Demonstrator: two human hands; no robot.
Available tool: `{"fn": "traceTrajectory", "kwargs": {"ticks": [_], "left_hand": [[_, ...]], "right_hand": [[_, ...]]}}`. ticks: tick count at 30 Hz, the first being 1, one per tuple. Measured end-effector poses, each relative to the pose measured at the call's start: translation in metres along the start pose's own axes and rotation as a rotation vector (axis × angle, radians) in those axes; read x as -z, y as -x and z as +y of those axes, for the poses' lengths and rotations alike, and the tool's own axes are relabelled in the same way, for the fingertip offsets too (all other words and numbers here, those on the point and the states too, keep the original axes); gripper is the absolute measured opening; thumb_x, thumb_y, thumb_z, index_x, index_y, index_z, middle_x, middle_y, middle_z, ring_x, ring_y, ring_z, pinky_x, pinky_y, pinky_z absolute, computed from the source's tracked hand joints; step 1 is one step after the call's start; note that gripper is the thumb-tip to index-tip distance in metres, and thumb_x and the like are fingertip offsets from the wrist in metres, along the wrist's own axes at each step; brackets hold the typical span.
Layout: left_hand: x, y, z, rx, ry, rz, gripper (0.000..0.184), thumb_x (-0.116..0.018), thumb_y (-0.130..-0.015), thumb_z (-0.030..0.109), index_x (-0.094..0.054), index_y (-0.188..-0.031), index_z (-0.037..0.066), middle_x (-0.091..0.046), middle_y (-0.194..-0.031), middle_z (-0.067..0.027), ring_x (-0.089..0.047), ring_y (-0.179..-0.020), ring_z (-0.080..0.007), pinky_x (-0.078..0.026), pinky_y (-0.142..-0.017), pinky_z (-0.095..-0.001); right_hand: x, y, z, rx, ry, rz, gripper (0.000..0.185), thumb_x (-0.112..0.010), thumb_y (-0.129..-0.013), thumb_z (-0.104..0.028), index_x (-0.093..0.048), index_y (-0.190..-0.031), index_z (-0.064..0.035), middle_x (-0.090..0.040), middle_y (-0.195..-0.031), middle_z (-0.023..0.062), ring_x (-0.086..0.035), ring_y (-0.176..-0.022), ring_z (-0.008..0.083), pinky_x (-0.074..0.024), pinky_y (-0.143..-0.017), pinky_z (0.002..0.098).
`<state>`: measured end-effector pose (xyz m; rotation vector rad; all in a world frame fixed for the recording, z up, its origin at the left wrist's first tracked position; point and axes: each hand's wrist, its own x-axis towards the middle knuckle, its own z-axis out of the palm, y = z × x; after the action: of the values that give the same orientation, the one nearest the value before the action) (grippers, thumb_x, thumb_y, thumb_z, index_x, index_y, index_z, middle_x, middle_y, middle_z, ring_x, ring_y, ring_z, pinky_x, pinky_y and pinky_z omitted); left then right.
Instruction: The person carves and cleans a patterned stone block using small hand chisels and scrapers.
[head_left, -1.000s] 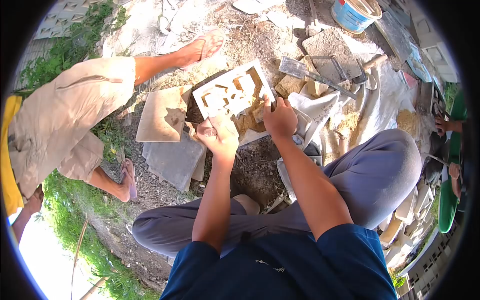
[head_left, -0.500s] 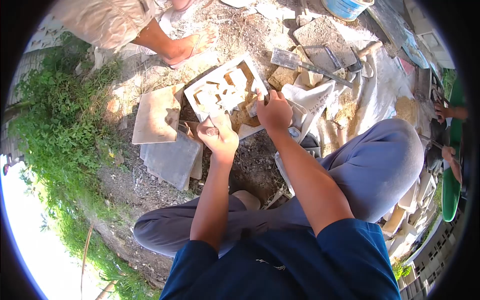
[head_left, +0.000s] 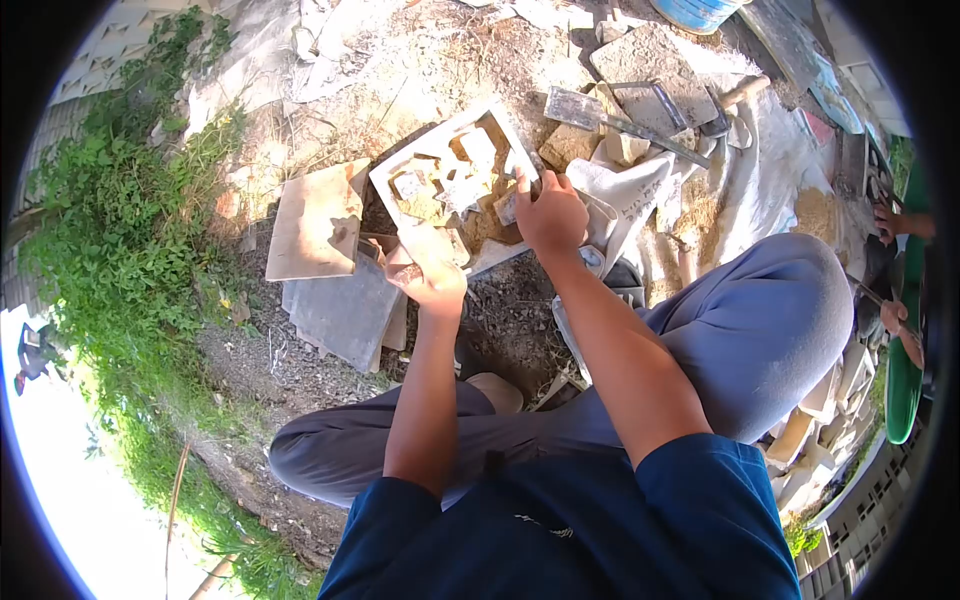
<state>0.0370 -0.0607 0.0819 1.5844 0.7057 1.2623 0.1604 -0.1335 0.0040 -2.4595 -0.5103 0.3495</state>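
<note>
A white square panel (head_left: 385,190) with a raised rim and cut-out shapes lies tilted in front of me, brightly sunlit. My right hand (head_left: 553,215) grips its right edge, fingers bent at the rim. My left hand (head_left: 432,275) is closed near the panel's lower left corner, around a brownish thing whose kind I cannot make out. Glare blurs those fingertips. Close to the right hand, a small greyish block (head_left: 506,208) sits inside the panel's lower right part.
Flat tan (head_left: 315,225) and grey slabs (head_left: 345,315) lie left of my hands. A flat-bladed tool (head_left: 575,108) rests on stone blocks at right, near a hammer (head_left: 715,125) and white sacking (head_left: 760,190). A blue bucket (head_left: 697,12) stands behind. Another person's hands (head_left: 893,318) show at far right.
My left hand has shifted slightly down and left, turning a little. The other person's sandaled foot and leg have left the top left. A figure has come into view at the left edge.
</note>
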Motion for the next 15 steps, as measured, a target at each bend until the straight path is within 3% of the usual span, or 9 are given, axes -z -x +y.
{"fn": "traceTrajectory", "kwargs": {"ticks": [1,3,5,6,7,9,11,15], "left_hand": [[-0.003,-0.001,-0.007,-0.147,-0.234,0.107,0.036,-0.046,-0.107,0.024,-0.051,-0.077,0.005,-0.049,-0.065,-0.0029,-0.039,-0.048,-0.0098,-0.034,-0.043,-0.0265],[-0.004,-0.004,0.005,0.076,0.011,0.103,0.039,-0.044,-0.105,0.018,-0.047,-0.070,0.001,-0.052,-0.059,-0.0054,-0.048,-0.049,-0.0139,-0.037,-0.046,-0.0277],[0.001,-0.012,0.018,-0.128,0.183,0.058,0.036,-0.044,-0.105,0.016,-0.048,-0.073,0.000,-0.053,-0.061,-0.0069,-0.049,-0.050,-0.0136,-0.039,-0.045,-0.0274],[0.001,-0.010,0.027,-0.039,0.316,0.059,0.035,-0.047,-0.104,0.017,-0.049,-0.074,-0.001,-0.054,-0.063,-0.0080,-0.049,-0.051,-0.0141,-0.040,-0.044,-0.0277],[-0.006,-0.001,0.013,-0.056,0.219,0.222,0.037,-0.048,-0.104,0.020,-0.048,-0.073,0.000,-0.053,-0.061,-0.0069,-0.047,-0.050,-0.0142,-0.038,-0.045,-0.0273],[0.005,-0.002,-0.004,-0.266,-0.382,0.020,0.022,-0.048,-0.101,0.015,-0.050,-0.083,0.003,-0.054,-0.069,-0.0063,-0.050,-0.058,-0.0120,-0.040,-0.048,-0.0263],[0.002,-0.007,0.004,0.060,0.130,0.077,0.037,-0.048,-0.104,0.016,-0.040,-0.069,0.006,-0.049,-0.061,-0.0034,-0.043,-0.052,-0.0117,-0.035,-0.048,-0.0273],[0.004,-0.010,0.026,-0.048,0.340,0.078,0.038,-0.045,-0.104,0.016,-0.044,-0.068,0.006,-0.047,-0.059,-0.0037,-0.040,-0.051,-0.0105,-0.034,-0.047,-0.0275]], "right_hand": [[0.001,-0.001,-0.002,-0.003,0.000,0.003,0.045,-0.059,-0.093,-0.049,-0.066,-0.090,-0.0043,-0.065,-0.090,0.0159,-0.066,-0.085,0.0362,-0.0521,-0.076,0.0475],[0.002,-0.005,-0.004,-0.009,-0.001,0.014,0.045,-0.059,-0.093,-0.048,-0.066,-0.089,-0.0043,-0.065,-0.090,0.0162,-0.067,-0.085,0.0365,-0.0521,-0.075,0.0480],[0.001,-0.007,-0.002,0.026,-0.021,0.038,0.046,-0.058,-0.093,-0.049,-0.066,-0.090,-0.0043,-0.065,-0.090,0.0155,-0.067,-0.084,0.0364,-0.0520,-0.076,0.0485],[0.001,-0.005,0.000,0.017,-0.016,0.027,0.046,-0.058,-0.093,-0.049,-0.066,-0.090,-0.0043,-0.065,-0.090,0.0155,-0.067,-0.084,0.0364,-0.0520,-0.076,0.0485],[0.001,-0.004,0.000,0.009,0.001,0.020,0.046,-0.058,-0.093,-0.049,-0.066,-0.090,-0.0042,-0.065,-0.090,0.0154,-0.067,-0.084,0.0364,-0.0520,-0.076,0.0483],[0.001,-0.005,-0.004,0.019,0.006,0.029,0.046,-0.058,-0.093,-0.049,-0.066,-0.091,-0.0042,-0.065,-0.090,0.0152,-0.067,-0.085,0.0363,-0.0521,-0.076,0.0482],[0.003,-0.006,-0.005,-0.017,0.002,0.013,0.045,-0.059,-0.092,-0.048,-0.066,-0.090,-0.0041,-0.065,-0.090,0.0162,-0.067,-0.084,0.0369,-0.0525,-0.075,0.0477],[0.000,-0.006,-0.002,0.004,0.001,0.041,0.046,-0.058,-0.093,-0.049,-0.066,-0.093,-0.0041,-0.066,-0.090,0.0161,-0.067,-0.085,0.0374,-0.0523,-0.077,0.0482]]}}
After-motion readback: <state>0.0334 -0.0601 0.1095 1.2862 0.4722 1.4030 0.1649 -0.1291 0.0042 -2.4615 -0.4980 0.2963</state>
